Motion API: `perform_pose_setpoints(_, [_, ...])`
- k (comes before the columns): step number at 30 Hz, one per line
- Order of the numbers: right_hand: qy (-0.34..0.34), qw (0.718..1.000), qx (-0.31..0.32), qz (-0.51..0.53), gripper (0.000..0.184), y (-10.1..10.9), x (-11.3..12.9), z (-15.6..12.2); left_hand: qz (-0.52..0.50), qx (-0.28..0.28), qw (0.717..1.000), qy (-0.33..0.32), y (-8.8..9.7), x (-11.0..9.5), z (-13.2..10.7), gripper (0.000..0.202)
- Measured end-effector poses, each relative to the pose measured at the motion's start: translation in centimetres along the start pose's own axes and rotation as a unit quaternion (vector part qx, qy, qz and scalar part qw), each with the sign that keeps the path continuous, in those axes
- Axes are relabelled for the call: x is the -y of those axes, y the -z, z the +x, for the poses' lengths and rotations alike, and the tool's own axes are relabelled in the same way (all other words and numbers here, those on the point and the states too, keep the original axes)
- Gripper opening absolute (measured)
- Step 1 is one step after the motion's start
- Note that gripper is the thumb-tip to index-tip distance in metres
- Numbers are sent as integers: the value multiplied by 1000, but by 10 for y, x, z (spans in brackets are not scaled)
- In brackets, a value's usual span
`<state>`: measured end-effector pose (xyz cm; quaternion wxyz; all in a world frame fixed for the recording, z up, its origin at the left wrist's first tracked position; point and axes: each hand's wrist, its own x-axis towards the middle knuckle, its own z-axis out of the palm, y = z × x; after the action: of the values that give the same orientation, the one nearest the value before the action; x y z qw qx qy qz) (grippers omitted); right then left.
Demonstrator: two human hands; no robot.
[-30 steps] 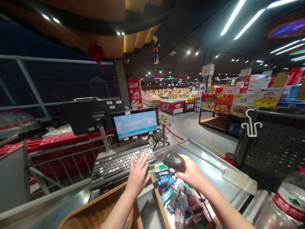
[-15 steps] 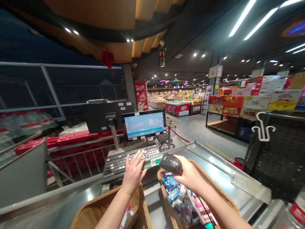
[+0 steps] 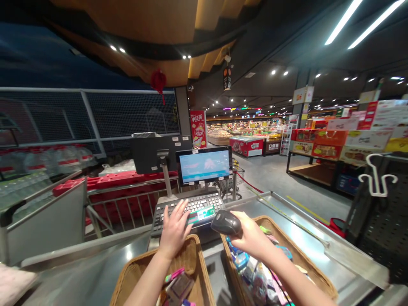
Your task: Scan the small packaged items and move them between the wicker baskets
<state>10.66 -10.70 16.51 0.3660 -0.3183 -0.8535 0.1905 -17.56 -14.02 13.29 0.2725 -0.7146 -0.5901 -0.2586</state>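
Observation:
My left hand (image 3: 174, 225) is over the front of a black keyboard (image 3: 165, 209), fingers spread. Between its thumb and fingers it grips one end of a flat green packet (image 3: 202, 213) with a white barcode patch. A black handheld barcode scanner (image 3: 225, 222) sits in my right hand (image 3: 250, 231), its head pointing left towards the packet. The scanner's cord runs down past my forearm. Below my left arm stands a wicker basket (image 3: 123, 272) with a few packs in it. Under my right arm, another wicker basket (image 3: 318, 276) holds many colourful packaged goods, partly hidden.
Behind the keyboard stands a lit screen (image 3: 204, 165) beside a dark monitor back (image 3: 147, 155). The metal counter (image 3: 306, 221) extends to the right. A white hook (image 3: 376, 178) hangs at the right on a black rack. Stacked boxes (image 3: 328, 144) stand beyond.
The view has turned slightly left. My left hand and the green packet have shifted left over the keyboard, and the packet looks more brightly lit. The scanner stays in my right hand.

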Motion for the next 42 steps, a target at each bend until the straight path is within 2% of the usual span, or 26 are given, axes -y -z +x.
perform_pose_setpoints(7, [6,1000,26,12,36,-14,16,5,17,2,1000,21,10,19,-18,24])
perform_pose_setpoints(12, [36,998,57,20,33,-25,30,8,24,14,999,35,15,31,-38,23])
perform_pose_setpoints(15, [44,995,86,11,32,-36,35,9,38,43,998,36,16,38,-57,22])
perform_pose_setpoints(19, [55,991,119,-13,21,-54,38,9,51,89,994,35,14,46,-88,23])
perform_pose_setpoints(26, [54,987,154,-9,15,-80,48,10,1,188,981,57,8,57,-145,28])
perform_pose_setpoints(30, [40,986,164,-3,18,-95,54,11,-50,245,965,81,4,59,-174,26])
perform_pose_setpoints(33, [32,985,171,4,22,-105,59,10,-72,294,948,100,-1,60,-186,30])
perform_pose_setpoints(36, [28,983,183,6,20,-112,61,9,-69,359,922,126,-5,61,-190,44])
perform_pose_setpoints(40, [22,981,191,7,19,-115,62,8,-46,457,874,160,-7,60,-189,63])
perform_pose_setpoints(42, [20,982,187,8,20,-114,62,8,-35,480,861,166,-8,58,-189,66])
